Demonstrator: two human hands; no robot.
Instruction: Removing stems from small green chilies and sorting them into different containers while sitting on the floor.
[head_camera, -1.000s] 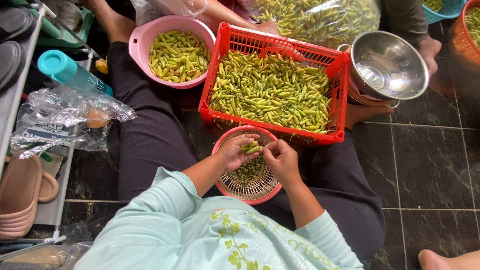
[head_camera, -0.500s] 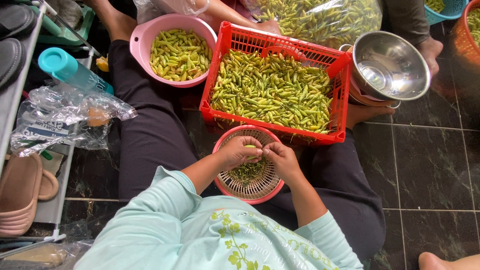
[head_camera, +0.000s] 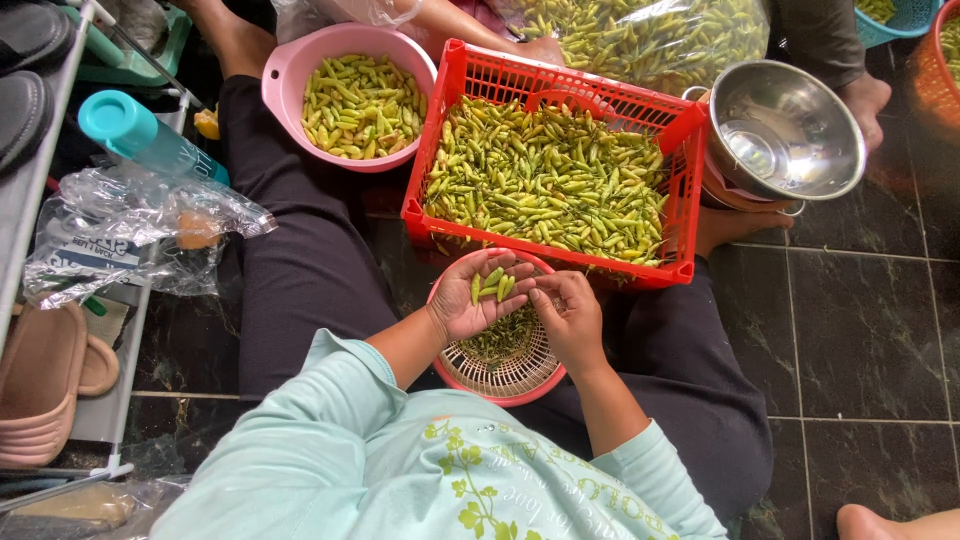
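My left hand (head_camera: 478, 300) lies palm up over a small round pink basket (head_camera: 510, 375) in my lap, cupping a few green chillies (head_camera: 492, 283). My right hand (head_camera: 570, 318) is beside it, fingers curled, its fingertips pinching at something small next to the left palm; what it pinches is too small to tell. The basket holds green stems or bits. A red plastic crate (head_camera: 560, 90) full of green and yellow chillies stands just beyond my hands.
A pink bowl (head_camera: 350, 45) of chillies sits at far left of the crate, a steel bowl (head_camera: 785, 130) at its right. A clear bag of chillies (head_camera: 650, 35), another person's hand and feet lie beyond. A teal bottle (head_camera: 140, 130), plastic wrap and sandals are left.
My left hand has turned palm up and opened, showing the chillies it held. My right hand has shifted slightly to the right of it.
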